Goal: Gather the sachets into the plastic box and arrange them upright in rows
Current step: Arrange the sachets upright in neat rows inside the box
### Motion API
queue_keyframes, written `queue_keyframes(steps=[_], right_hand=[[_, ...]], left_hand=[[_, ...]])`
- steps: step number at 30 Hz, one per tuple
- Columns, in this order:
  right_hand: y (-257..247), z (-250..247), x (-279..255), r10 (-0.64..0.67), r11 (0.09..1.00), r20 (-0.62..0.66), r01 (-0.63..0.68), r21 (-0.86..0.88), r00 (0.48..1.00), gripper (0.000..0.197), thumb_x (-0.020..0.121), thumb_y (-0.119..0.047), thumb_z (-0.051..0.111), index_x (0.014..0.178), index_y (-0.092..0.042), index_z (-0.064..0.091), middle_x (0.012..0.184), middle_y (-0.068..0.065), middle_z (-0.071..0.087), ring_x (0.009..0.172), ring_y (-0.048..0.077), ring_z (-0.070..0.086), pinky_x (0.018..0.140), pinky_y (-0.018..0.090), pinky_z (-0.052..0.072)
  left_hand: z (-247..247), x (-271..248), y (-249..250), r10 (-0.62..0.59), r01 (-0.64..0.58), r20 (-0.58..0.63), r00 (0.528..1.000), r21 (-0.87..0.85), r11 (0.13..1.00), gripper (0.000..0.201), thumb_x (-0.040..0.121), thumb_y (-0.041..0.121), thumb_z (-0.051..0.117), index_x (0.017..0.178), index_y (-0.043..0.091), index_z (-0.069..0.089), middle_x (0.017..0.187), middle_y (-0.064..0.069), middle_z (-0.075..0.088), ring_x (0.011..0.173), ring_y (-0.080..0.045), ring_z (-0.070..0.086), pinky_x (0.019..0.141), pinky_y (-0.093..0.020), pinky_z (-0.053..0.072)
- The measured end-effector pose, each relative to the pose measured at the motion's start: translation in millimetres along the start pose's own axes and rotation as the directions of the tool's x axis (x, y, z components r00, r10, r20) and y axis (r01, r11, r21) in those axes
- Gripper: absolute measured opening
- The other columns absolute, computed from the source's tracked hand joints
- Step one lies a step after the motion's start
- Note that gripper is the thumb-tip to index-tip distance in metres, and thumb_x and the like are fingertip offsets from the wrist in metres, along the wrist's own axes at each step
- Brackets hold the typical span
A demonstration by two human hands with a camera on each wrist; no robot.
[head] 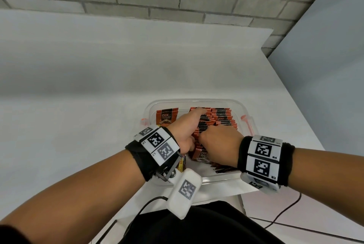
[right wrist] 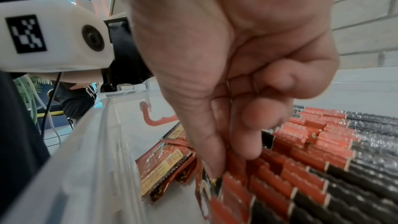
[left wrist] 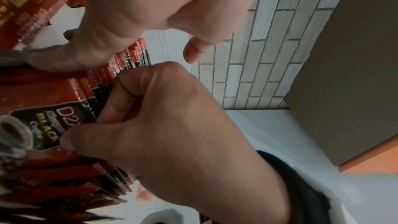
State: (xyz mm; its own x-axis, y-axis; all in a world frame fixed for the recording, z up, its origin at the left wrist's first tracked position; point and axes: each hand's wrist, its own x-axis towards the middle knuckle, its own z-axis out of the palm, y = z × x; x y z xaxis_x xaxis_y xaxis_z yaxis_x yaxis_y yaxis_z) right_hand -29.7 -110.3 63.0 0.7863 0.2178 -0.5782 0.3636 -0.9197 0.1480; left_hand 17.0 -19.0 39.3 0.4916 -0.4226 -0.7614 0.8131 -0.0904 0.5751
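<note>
I am working with both hands inside the clear plastic box with coral-pink latches (head: 248,114), which is sitting on the white tabletop (head: 78,90) just in front of me. Most of the red-and-black foil coffee sachets (head: 222,114) are already in the box, standing on edge in tight rows on the right side and toward the far wall.

My left hand (head: 187,125) is lying over the tops of the middle row with its fingers stretched out fairly straight, holding nothing. I judge that I am using it as a fence, so the upright sachets are not fanning open or toppling while I am feeding more in.

My right hand (head: 218,141) is curled closed, thumb and fingers pinching the near end sachet (left wrist: 46,125) of that row at its top edge. It is being kept upright and pressed against its neighbours, presumably to close the row.

A few loose sachets (right wrist: 165,164) are lying flat on the box floor near the front wall, and one single sachet (head: 167,116) is leaning at the far left. These seem to be what is left to stand up, so the job looks well advanced but unfinished.
</note>
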Motion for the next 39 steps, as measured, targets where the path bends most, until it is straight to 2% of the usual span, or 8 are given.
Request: queue_keyframes(steps=[4, 10, 14, 18, 22, 28, 35, 39], right_hand=[[4, 4, -2, 0.017, 1.0, -0.022, -0.017, 0.023, 1.0, 0.017, 0.088, -0.015, 0.055, 0.104, -0.01, 0.06, 0.098, 0.007, 0.064, 0.077, 0.025, 0.058, 0.062, 0.029, 0.04], [8, 5, -8, 0.03, 0.998, -0.111, -0.023, 0.06, 0.993, 0.025, 0.087, -0.033, 0.058, 0.102, -0.014, 0.053, 0.094, 0.005, 0.063, 0.072, 0.023, 0.054, 0.056, 0.027, 0.035], [3, 5, -20, -0.064, 0.991, -0.165, 0.082, 0.107, 0.984, 0.018, 0.093, -0.033, 0.047, 0.084, -0.018, 0.044, 0.08, 0.003, 0.058, 0.065, 0.02, 0.048, 0.051, 0.025, 0.033], [4, 11, -17, -0.2, 0.962, 0.045, 0.188, 0.196, 0.979, 0.029, 0.093, -0.025, 0.047, 0.071, -0.01, 0.058, 0.065, 0.002, 0.054, 0.056, 0.017, 0.047, 0.051, 0.026, 0.037], [4, 15, -7, -0.215, 0.941, 0.136, 0.167, 0.295, 0.967, 0.04, 0.092, -0.023, 0.049, 0.053, -0.017, 0.044, 0.055, -0.002, 0.045, 0.051, 0.014, 0.039, 0.057, 0.029, 0.041], [0, 15, -4, -0.147, 0.985, 0.186, 0.127, 0.115, 0.972, 0.039, 0.095, -0.031, 0.045, 0.06, -0.016, 0.037, 0.061, -0.004, 0.041, 0.058, 0.016, 0.041, 0.052, 0.024, 0.034], [-2, 15, -5, -0.109, 0.992, 0.165, 0.096, 0.085, 0.98, 0.026, 0.095, -0.033, 0.043, 0.078, -0.014, 0.048, 0.063, -0.005, 0.04, 0.066, 0.018, 0.045, 0.058, 0.026, 0.036], [1, 17, -3, -0.105, 0.993, 0.205, 0.093, 0.065, 0.973, 0.039, 0.096, -0.036, 0.042, 0.066, -0.011, 0.042, 0.063, -0.004, 0.041, 0.058, 0.017, 0.043, 0.063, 0.028, 0.04]], left_hand=[[-2, 0, -1, -0.039, 0.039, 0.012, 0.999, -0.002, 0.999, 0.019, 0.097, 0.041, 0.046, 0.097, 0.024, 0.055, 0.145, -0.015, 0.042, 0.138, -0.039, 0.029, 0.114, -0.06, 0.011], [-4, 2, -3, -0.066, 0.067, 0.039, 0.997, -0.018, 0.998, 0.035, 0.096, 0.043, 0.045, 0.119, 0.017, 0.053, 0.145, -0.018, 0.041, 0.134, -0.04, 0.035, 0.114, -0.055, 0.018], [-7, 3, -3, -0.048, 0.049, 0.014, 0.999, -0.034, 0.998, 0.022, 0.097, 0.038, 0.045, 0.089, 0.021, 0.058, 0.093, -0.009, 0.063, 0.122, -0.036, 0.05, 0.112, -0.053, 0.026], [-6, 3, -4, -0.034, 0.034, -0.002, 0.999, -0.029, 0.999, 0.026, 0.097, 0.038, 0.046, 0.086, 0.02, 0.06, 0.068, -0.006, 0.07, 0.098, -0.032, 0.06, 0.107, -0.058, 0.031], [-6, 0, -3, -0.064, 0.064, 0.009, 0.998, -0.031, 0.997, 0.024, 0.097, 0.04, 0.045, 0.09, 0.02, 0.055, 0.09, -0.011, 0.06, 0.121, -0.038, 0.05, 0.11, -0.062, 0.023], [-9, 5, -6, -0.112, 0.114, 0.044, 0.993, -0.034, 0.993, 0.03, 0.097, 0.043, 0.043, 0.105, 0.016, 0.054, 0.137, -0.02, 0.049, 0.132, -0.043, 0.038, 0.109, -0.068, 0.013], [-13, 11, -8, -0.119, 0.12, 0.086, 0.989, -0.01, 0.993, 0.048, 0.095, 0.048, 0.042, 0.126, 0.013, 0.051, 0.143, -0.022, 0.045, 0.136, -0.043, 0.033, 0.111, -0.067, 0.006], [-12, 9, -6, -0.114, 0.115, 0.059, 0.992, -0.006, 0.993, 0.045, 0.096, 0.048, 0.041, 0.122, 0.013, 0.051, 0.144, -0.023, 0.042, 0.135, -0.043, 0.033, 0.111, -0.065, 0.008]])
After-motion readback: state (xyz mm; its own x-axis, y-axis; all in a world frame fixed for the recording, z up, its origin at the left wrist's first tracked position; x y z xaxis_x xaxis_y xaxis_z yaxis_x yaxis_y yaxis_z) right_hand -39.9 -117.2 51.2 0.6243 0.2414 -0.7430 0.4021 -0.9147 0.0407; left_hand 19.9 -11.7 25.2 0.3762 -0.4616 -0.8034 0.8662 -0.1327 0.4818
